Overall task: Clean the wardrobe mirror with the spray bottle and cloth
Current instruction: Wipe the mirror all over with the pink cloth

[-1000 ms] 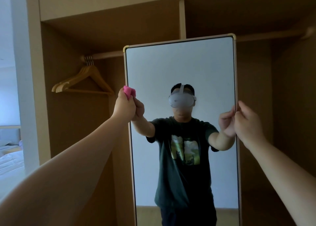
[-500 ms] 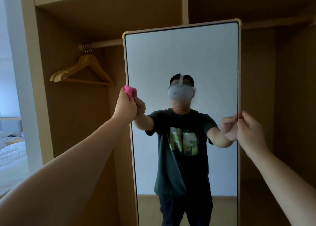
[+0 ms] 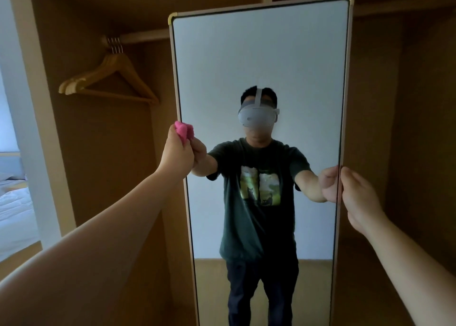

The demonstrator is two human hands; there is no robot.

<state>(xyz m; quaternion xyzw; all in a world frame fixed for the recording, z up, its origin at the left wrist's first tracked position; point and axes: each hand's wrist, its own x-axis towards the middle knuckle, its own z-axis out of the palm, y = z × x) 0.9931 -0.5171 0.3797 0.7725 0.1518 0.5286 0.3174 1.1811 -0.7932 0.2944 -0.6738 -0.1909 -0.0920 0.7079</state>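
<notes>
Head view: the tall, light-framed wardrobe mirror point(image 3: 259, 66) stands upright, its long axis vertical, in the open wooden wardrobe point(image 3: 98, 177). The left hand point(image 3: 178, 154) sits at the mirror's left edge, fingers point(image 3: 172, 138) closed around a bunched pink cloth point(image 3: 183, 131) touching the frame there. The right hand point(image 3: 359, 197) pinches the right edge, lower down. The glass lies just rightward of the cloth, so the left hand is the nearer one for wiping. No spray bottle is in view.

The tall mirror point(image 3: 259, 78) with a pale frame stands upright, its left and right edges pinched between the fingers of either hand. A bunched pink cloth point(image 3: 183, 131) pokes up above the left fingers, touching the glass
</notes>
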